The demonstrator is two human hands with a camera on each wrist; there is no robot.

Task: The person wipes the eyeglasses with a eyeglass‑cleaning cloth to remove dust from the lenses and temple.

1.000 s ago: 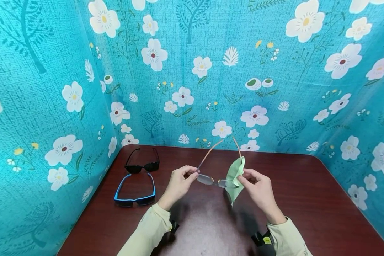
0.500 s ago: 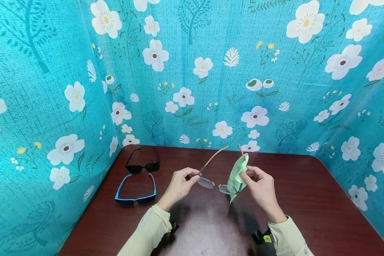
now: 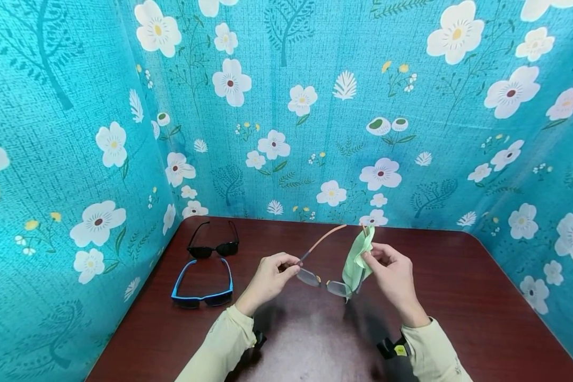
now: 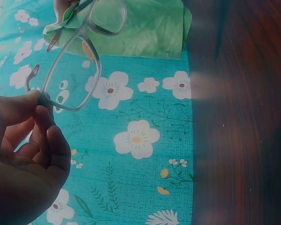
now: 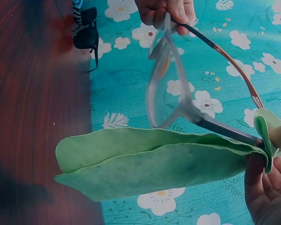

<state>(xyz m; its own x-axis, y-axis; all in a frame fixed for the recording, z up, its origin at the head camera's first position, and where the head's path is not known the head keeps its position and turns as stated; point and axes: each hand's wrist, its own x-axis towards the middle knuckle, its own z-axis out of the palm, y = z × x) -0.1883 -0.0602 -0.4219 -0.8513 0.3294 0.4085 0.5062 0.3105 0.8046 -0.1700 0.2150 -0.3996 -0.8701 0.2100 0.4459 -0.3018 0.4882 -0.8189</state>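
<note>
Eyeglasses [image 3: 338, 288] with clear lenses and orange-tipped temples are held above the table. My left hand [image 3: 269, 278] pinches their left hinge corner between thumb and fingers, as the left wrist view also shows at the frame's corner [image 4: 46, 97]. A light green cloth [image 3: 355, 260] is folded around the right temple. My right hand [image 3: 392, 278] pinches the cloth over that temple; in the right wrist view the dark temple [image 5: 227, 132] runs into the cloth's fold [image 5: 154, 171]. The cloth covers much of the right temple, and its orange tip barely shows above.
On the left of the dark red-brown table [image 3: 458, 297] lie black sunglasses [image 3: 214, 250] and, nearer, blue-framed sunglasses [image 3: 202, 301], both with temples unfolded. A turquoise flowered curtain [image 3: 286, 111] stands behind and along both sides.
My right hand has moved slightly up and right, with the cloth sliding along the right temple towards its tip. The glasses have tilted, their temple tips dropping lower in view.
</note>
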